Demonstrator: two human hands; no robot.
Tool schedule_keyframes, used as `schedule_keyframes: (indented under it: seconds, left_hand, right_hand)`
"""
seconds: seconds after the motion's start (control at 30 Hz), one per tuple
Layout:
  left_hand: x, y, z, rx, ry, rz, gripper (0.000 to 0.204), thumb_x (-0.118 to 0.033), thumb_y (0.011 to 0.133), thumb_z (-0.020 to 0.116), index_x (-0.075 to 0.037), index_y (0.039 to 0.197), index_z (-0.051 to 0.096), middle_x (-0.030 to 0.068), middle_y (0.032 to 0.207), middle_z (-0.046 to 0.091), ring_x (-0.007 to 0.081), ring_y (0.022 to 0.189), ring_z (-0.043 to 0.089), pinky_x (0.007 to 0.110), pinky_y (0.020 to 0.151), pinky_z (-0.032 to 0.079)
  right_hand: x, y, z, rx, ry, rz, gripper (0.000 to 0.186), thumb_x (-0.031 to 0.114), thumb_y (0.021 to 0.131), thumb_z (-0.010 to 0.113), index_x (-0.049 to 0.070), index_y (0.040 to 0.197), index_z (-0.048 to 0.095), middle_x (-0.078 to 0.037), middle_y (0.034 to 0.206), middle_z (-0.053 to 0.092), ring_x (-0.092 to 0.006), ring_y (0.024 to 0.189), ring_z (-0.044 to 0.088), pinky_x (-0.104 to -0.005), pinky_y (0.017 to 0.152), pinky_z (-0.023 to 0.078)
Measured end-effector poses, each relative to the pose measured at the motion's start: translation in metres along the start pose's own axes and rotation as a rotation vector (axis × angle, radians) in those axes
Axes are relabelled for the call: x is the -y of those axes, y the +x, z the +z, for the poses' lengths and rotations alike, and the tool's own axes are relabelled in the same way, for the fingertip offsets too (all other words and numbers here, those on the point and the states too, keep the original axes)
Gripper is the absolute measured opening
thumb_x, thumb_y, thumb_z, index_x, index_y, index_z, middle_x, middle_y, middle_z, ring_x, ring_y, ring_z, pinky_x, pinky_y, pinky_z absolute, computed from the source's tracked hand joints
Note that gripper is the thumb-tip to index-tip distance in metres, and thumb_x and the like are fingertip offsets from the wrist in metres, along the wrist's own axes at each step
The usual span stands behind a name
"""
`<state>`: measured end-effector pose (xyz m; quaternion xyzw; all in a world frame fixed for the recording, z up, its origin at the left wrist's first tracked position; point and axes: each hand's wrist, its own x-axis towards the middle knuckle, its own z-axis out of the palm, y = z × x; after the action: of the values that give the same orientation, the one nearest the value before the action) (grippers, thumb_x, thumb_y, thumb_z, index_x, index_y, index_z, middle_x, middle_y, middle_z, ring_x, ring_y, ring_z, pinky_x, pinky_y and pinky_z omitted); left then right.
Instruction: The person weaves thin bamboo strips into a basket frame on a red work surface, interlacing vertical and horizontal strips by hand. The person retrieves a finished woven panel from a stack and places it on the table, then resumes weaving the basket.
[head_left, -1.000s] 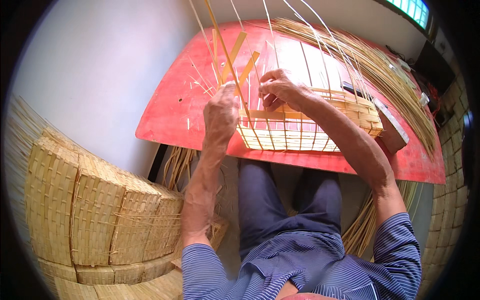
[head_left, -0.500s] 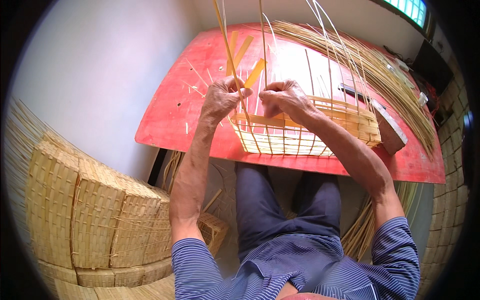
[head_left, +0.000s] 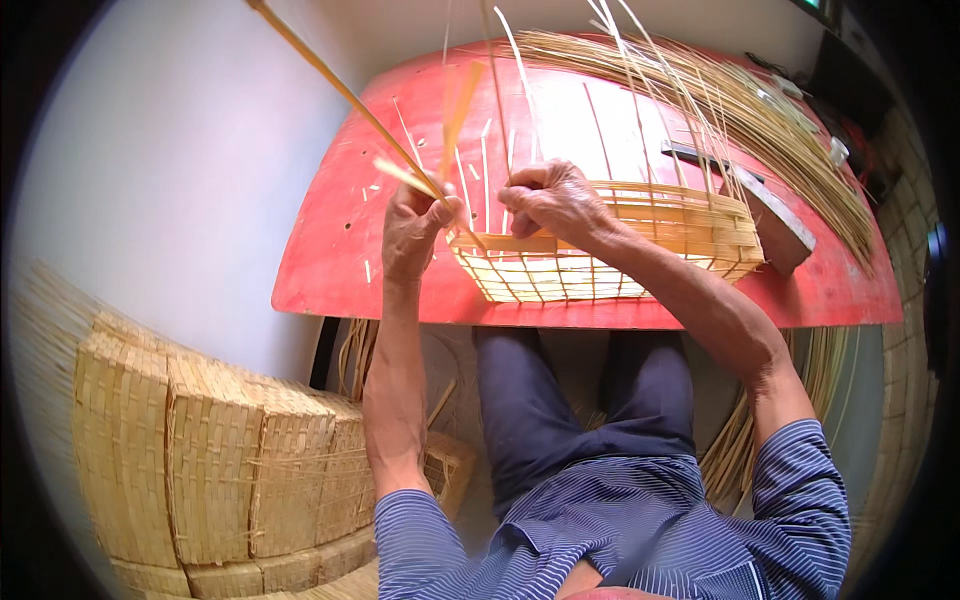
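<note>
A partly woven bamboo basket (head_left: 715, 238) rests on the red table, with long thin stakes rising from its sides. At its left end my left hand (head_left: 410, 232) is closed on a bamboo strip (head_left: 345, 90) that slants up to the left from the basket. Short flat yellowish strips (head_left: 462, 108) stick up beside that hand, partly blurred. My right hand (head_left: 558, 203) is closed over the near rim, its fingers pinching a thin upright stake (head_left: 500, 105). Below it, a flat weaving strip (head_left: 530, 243) runs along the rim; the fingers hide part of it.
A bundle of long bamboo sticks (head_left: 790, 145) lies across the back right of the red table (head_left: 330, 265). Behind the basket's right end are a grey block (head_left: 775, 225) and a dark flat tool (head_left: 690, 155). Woven baskets (head_left: 210, 460) are stacked at lower left.
My left hand has moved left, tilting the bamboo strip from nearly upright to a steep leftward slant. My right hand stays at the rim. The whole view has shifted slightly.
</note>
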<state>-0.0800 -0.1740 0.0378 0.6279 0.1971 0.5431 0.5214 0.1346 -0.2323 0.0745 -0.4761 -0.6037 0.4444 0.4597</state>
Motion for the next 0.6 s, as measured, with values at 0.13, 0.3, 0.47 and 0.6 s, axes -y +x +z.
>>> schedule_keyframes:
  seconds: [0.13,0.3,0.47,0.6]
  left_hand:
    - [0.001,-0.004,0.010,-0.143,-0.082,0.010,0.023,-0.018,0.088,0.074,-0.005,0.097,0.056,0.0014,0.079,0.058,0.0062,0.064,0.048,0.024,0.062,0.044]
    - [0.007,-0.004,0.009,-0.024,0.025,0.061,0.026,-0.023,0.093,0.069,-0.007,0.106,0.053,0.0058,0.090,0.060,0.0090,0.078,0.051,0.024,0.071,0.044]
    - [0.014,0.001,-0.001,-0.009,-0.204,0.015,0.035,-0.033,0.093,0.071,-0.007,0.106,0.052,0.0065,0.092,0.059,0.0097,0.078,0.051,0.027,0.072,0.045]
    - [0.012,-0.003,0.013,-0.059,-0.138,0.102,0.019,-0.016,0.093,0.070,-0.008,0.098,0.053,-0.0010,0.083,0.057,0.0058,0.071,0.051,0.024,0.065,0.046]
  right_hand:
    - [-0.003,-0.002,0.002,-0.022,-0.038,-0.042,0.021,0.015,0.094,0.064,-0.002,0.083,0.070,-0.006,0.065,0.066,-0.0116,0.058,0.066,-0.0280,0.057,0.058]
    - [-0.005,-0.001,-0.002,-0.039,-0.057,-0.046,0.023,0.015,0.095,0.063,-0.002,0.080,0.069,-0.006,0.064,0.066,-0.0119,0.060,0.067,-0.0280,0.057,0.058]
    - [-0.003,-0.003,0.002,-0.063,-0.005,-0.034,0.022,0.014,0.095,0.063,-0.003,0.081,0.069,-0.006,0.065,0.066,-0.0121,0.059,0.067,-0.0281,0.058,0.059]
    - [-0.008,0.000,0.001,-0.066,-0.019,-0.025,0.022,0.014,0.095,0.063,-0.003,0.082,0.069,-0.006,0.066,0.067,-0.0119,0.059,0.066,-0.0283,0.059,0.059]
